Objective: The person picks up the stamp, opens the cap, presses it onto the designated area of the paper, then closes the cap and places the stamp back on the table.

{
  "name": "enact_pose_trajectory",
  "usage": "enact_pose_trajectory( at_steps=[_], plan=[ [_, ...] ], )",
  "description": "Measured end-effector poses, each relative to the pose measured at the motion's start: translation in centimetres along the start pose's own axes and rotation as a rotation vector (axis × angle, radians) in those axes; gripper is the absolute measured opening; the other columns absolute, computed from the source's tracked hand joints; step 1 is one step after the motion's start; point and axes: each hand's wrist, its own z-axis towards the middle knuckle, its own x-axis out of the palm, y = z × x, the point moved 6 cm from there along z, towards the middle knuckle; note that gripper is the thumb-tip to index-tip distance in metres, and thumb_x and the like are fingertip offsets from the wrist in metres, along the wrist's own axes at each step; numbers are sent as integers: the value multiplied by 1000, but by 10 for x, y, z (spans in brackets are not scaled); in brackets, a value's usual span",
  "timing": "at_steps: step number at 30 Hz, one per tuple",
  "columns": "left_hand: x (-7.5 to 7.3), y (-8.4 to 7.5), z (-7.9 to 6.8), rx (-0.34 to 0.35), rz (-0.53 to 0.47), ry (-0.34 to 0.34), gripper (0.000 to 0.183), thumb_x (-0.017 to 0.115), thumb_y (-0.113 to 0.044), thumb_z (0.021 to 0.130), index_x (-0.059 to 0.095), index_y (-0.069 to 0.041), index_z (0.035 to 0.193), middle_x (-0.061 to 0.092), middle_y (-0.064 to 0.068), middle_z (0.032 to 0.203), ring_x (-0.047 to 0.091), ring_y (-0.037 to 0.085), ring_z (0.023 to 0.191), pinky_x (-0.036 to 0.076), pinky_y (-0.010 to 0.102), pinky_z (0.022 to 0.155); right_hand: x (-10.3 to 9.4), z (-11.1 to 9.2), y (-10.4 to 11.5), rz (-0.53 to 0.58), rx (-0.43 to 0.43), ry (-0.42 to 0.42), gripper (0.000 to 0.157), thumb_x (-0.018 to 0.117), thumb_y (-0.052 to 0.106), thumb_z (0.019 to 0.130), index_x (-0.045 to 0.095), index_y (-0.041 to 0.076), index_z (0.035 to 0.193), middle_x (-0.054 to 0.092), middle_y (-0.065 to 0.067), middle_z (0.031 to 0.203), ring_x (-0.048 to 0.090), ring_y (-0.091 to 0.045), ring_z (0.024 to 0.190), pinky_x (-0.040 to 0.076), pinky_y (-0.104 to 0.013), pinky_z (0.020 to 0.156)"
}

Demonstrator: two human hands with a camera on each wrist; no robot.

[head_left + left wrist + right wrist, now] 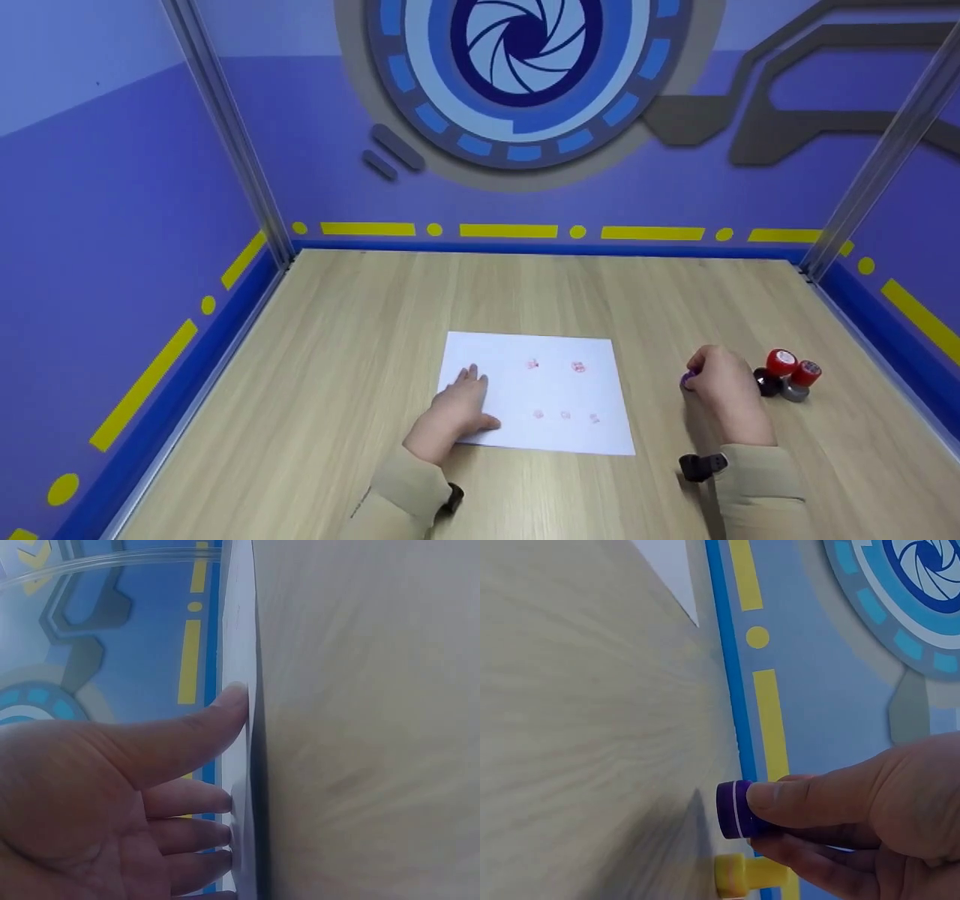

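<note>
A white sheet of paper (510,349) with several faint red stamp prints lies on the table. My left hand (456,409) rests on its left part, fingers straight and thumb (234,699) near the front edge. To the right of the paper, my right hand (724,390) pinches a small purple stamp (731,810) with a white ring between thumb and fingers. A shadow falls on the tabletop by it. Beyond it, in the right wrist view, stands a yellow stamp (731,875), partly covered by the fingers; the head view does not show it.
Right of the right hand, two red-topped stamps, one with a black body (768,382) and one with a grey body (795,390), stand close together. The wooden table (360,315) is bordered by blue-purple panels (262,187) at the back and sides, with metal posts at the corners.
</note>
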Motion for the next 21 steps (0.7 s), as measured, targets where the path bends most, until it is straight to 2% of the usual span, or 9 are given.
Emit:
enact_pose_trajectory(
  at_steps=[6,13,21],
  plan=[
    [2,-2,1,-7,-3,10,81,81,-28,89,42,3,153,27,24,168,23,37,158,25,50,129,3,1,-7,-20,-7,8,23,71,-3,88,67,-9,110,68,-28,102,63,-37,90,55,-56,85],
    [2,-3,2,-4,29,25,81,81,-29,90,42,4,153,28,26,167,24,37,158,27,50,129,3,2,-8,-55,-25,-35,25,70,0,83,68,-9,106,70,-30,105,66,-42,95,54,-60,88],
    [2,-5,1,1,32,13,80,82,-28,89,44,5,152,29,26,166,25,38,157,28,50,129,3,1,-9,-32,-23,-24,26,72,1,83,69,-9,107,70,-27,102,64,-36,91,55,-56,85]
  ],
)
